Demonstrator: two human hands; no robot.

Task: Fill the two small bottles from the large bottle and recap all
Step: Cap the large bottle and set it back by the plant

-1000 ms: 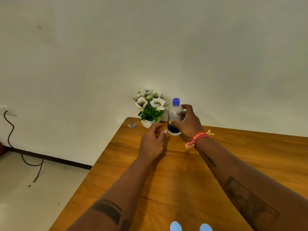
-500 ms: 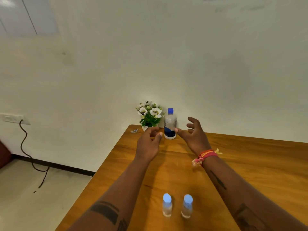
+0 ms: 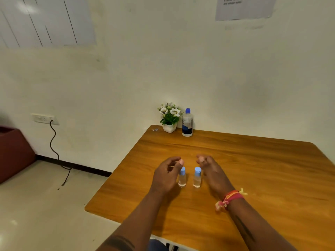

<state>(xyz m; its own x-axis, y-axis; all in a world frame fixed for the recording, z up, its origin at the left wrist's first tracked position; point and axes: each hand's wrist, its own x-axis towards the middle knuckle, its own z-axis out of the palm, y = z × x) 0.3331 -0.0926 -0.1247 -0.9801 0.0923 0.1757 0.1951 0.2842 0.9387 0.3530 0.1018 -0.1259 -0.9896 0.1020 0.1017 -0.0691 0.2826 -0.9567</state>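
Note:
Two small clear bottles with light blue caps stand side by side on the wooden table (image 3: 253,169): the left small bottle (image 3: 182,179) and the right small bottle (image 3: 197,178). My left hand (image 3: 167,173) hovers just left of the left one, fingers curled and apart, holding nothing. My right hand (image 3: 213,172) hovers just right of the right one, also empty. The large clear bottle (image 3: 187,123), with a dark blue cap and blue label, stands capped at the table's far edge by the wall.
A white pot of artificial flowers (image 3: 169,119) stands left of the large bottle, with a small wrapper (image 3: 155,129) at the far corner. A wall socket with a black cable (image 3: 53,142) and a maroon seat (image 3: 12,154) are at the left.
My right hand let go of the large bottle at the far edge. Both hands drew back toward me and now flank the two small bottles. The view has tilted and pulled back.

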